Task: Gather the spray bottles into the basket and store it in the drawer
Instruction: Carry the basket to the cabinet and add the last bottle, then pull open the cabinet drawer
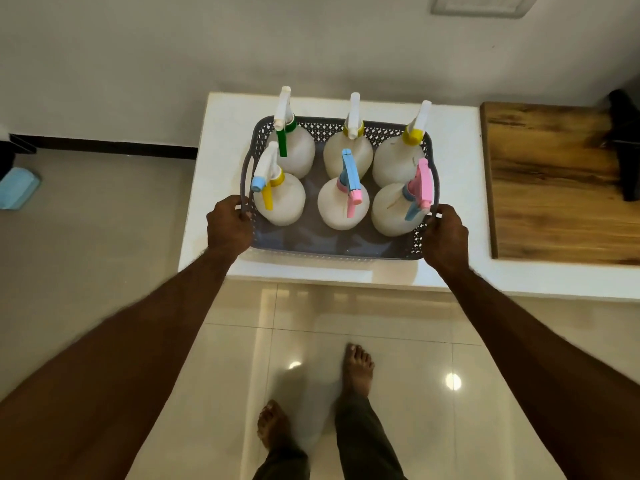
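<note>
A grey perforated basket point(332, 249) sits over the white counter point(214, 188). Inside it stand several white spray bottles in two rows, among them one with a green trigger point(294, 150) at the back left and one with a pink and blue head point(346, 199) at the front middle. My left hand point(228, 226) grips the basket's left handle. On the opposite side, my right hand point(446, 233) grips the right handle. Whether the basket rests on the counter or is lifted off it, I cannot tell.
A wooden board point(554, 181) lies on the counter to the right, with a dark object point(627, 140) at its far end. A blue item point(17, 187) lies on the floor at far left. My bare feet point(356, 368) stand on glossy tiles before the counter.
</note>
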